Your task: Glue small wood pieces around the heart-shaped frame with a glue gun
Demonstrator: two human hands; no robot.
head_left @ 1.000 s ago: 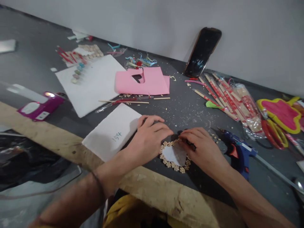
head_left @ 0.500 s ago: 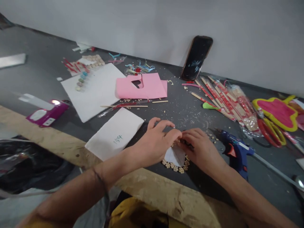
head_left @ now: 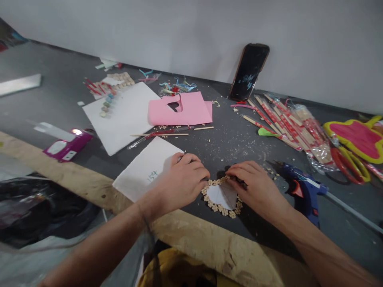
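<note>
A white paper heart (head_left: 220, 195) edged with small wooden flower-shaped pieces (head_left: 220, 208) lies on the dark table near its front edge. My left hand (head_left: 187, 179) has its fingers curled together at the heart's upper left rim, with the fingertips touching the edge. At the upper right rim, my right hand (head_left: 254, 185) closes its thumb and fingers on the heart's border and covers that part of it. Beneath my left wrist and hand rests a white sheet marked 154 (head_left: 152, 175).
Right of my right hand lies a blue glue gun (head_left: 302, 187), with scissors (head_left: 350, 165) and wrapped wooden sticks (head_left: 281, 119) beyond. A phone (head_left: 249, 71) leans on the wall. Pink paper (head_left: 191, 107), a white board (head_left: 116, 131) and a lit purple lamp (head_left: 67, 145) stand leftward.
My left hand has moved left and down from the heart's top to its left side, uncovering more of the heart. My right hand stays at the upper right rim. The view has shifted slightly.
</note>
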